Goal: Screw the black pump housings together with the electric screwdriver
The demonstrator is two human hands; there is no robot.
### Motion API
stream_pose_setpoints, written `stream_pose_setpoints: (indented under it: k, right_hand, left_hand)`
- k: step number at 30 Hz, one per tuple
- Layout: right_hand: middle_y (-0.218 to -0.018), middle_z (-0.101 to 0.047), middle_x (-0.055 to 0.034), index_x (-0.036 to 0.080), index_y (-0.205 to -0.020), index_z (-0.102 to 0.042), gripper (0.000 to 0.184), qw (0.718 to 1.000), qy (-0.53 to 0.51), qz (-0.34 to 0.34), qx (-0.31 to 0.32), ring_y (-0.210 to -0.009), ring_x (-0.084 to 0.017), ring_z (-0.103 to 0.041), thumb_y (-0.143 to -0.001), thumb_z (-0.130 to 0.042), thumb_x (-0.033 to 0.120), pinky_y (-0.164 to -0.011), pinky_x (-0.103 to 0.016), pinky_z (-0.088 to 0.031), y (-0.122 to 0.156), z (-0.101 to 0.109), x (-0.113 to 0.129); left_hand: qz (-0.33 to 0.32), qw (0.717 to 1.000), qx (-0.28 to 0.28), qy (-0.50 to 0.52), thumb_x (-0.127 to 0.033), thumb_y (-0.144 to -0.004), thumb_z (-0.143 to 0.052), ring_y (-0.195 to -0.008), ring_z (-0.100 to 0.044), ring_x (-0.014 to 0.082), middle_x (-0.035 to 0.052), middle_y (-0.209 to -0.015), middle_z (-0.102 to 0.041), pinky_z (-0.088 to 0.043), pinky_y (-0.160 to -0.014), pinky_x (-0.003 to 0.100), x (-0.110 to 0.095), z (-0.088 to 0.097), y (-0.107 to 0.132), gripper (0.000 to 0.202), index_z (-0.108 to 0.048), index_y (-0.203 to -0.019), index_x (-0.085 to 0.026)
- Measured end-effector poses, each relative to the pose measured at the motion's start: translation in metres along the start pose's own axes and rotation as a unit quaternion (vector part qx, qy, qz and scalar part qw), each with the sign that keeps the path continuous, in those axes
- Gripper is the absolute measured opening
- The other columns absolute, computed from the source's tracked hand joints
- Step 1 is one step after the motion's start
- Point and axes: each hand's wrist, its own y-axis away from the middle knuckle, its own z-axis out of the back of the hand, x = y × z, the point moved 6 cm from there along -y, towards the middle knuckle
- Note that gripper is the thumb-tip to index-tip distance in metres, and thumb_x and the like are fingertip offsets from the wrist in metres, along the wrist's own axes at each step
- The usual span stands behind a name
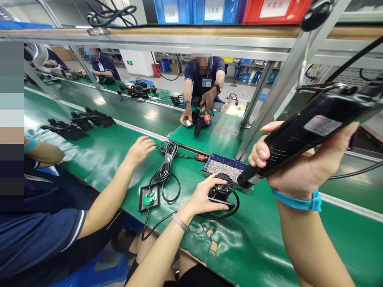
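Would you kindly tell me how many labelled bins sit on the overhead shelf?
3: blue bin at left, second blue bin beside it, red bin at right; others may be hidden behind.

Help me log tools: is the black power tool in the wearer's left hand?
No, the right hand grips the power tool; the left hand holds a black part.

Bright, whitish light falls across the scene, leaving pale glare on the green tabletop point(263, 235), strongest at left, with streaks near right. Beneath, the blue stool point(101, 273) sits in shade. Wide-angle stretch enlarges the near-left sleeve point(44, 239) and the black tool point(299, 131) at right; far detail softens, and pixelated blocks point(12, 127) mask patches far and left.
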Motion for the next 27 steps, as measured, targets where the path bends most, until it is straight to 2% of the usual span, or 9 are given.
stream_pose_setpoints:
  k: [6,14,17,21,24,27]
  right_hand:
    - [-0.049,-0.053,-0.0018,0.025,-0.083,-0.073,0.070,1.000,0.004,-0.008,0.021,-0.041,-0.017,-0.049,-0.087,-0.031,0.081,-0.040,-0.032,-0.037,0.001,-0.008,-0.003]
    - [-0.040,-0.046,0.0006,0.024,-0.061,-0.065,0.074,0.996,-0.003,-0.047,0.073,-0.032,-0.015,-0.043,-0.080,-0.033,0.089,-0.032,-0.031,-0.029,-0.007,-0.028,-0.006]
    - [-0.042,-0.048,-0.0001,0.024,-0.067,-0.069,0.076,0.995,0.000,-0.043,0.095,-0.034,-0.015,-0.044,-0.081,-0.032,0.088,-0.034,-0.031,-0.031,-0.006,-0.027,-0.004]
    - [-0.050,-0.054,-0.0024,0.022,-0.086,-0.076,0.072,0.994,0.015,-0.035,0.099,-0.040,-0.018,-0.047,-0.088,-0.030,0.078,-0.040,-0.034,-0.035,-0.002,-0.025,0.003]
    - [-0.051,-0.054,-0.0016,0.023,-0.090,-0.071,0.059,0.997,0.006,-0.034,0.074,-0.043,-0.019,-0.047,-0.088,-0.036,0.071,-0.041,-0.035,-0.035,0.000,-0.026,0.006]
    - [-0.052,-0.053,-0.0002,0.026,-0.088,-0.065,0.047,0.998,-0.009,-0.029,0.050,-0.045,-0.020,-0.049,-0.087,-0.040,0.067,-0.042,-0.034,-0.036,0.001,-0.026,0.006]
  left_hand:
    - [0.024,1.000,0.006,-0.010,-0.041,-0.059,-0.095,-0.129,-0.059,0.0336,0.0117,-0.124,-0.071,-0.045,-0.113,0.047,-0.002,0.001,-0.001,0.069,-0.069,-0.121,-0.021]
    - [0.025,1.000,0.011,-0.014,-0.043,-0.059,-0.094,-0.132,-0.058,0.0355,0.0107,-0.121,-0.074,-0.042,-0.116,0.050,0.002,-0.001,0.001,0.069,-0.070,-0.120,-0.021]
    - [0.027,0.999,0.013,-0.011,-0.043,-0.060,-0.094,-0.134,-0.057,0.0357,0.0108,-0.122,-0.073,-0.042,-0.116,0.050,0.003,-0.001,0.001,0.069,-0.069,-0.121,-0.022]
    - [0.025,1.000,0.013,0.005,-0.042,-0.060,-0.094,-0.128,-0.060,0.0334,0.0112,-0.124,-0.070,-0.044,-0.113,0.047,-0.001,0.000,-0.001,0.068,-0.069,-0.121,-0.022]
    - [0.018,1.000,0.009,0.013,-0.041,-0.061,-0.094,-0.123,-0.062,0.0316,0.0116,-0.126,-0.068,-0.046,-0.111,0.045,-0.004,0.001,-0.002,0.067,-0.069,-0.120,-0.022]
    - [0.022,1.000,0.010,0.009,-0.040,-0.061,-0.094,-0.125,-0.061,0.0322,0.0108,-0.125,-0.069,-0.044,-0.113,0.046,-0.004,0.000,-0.002,0.067,-0.069,-0.121,-0.023]
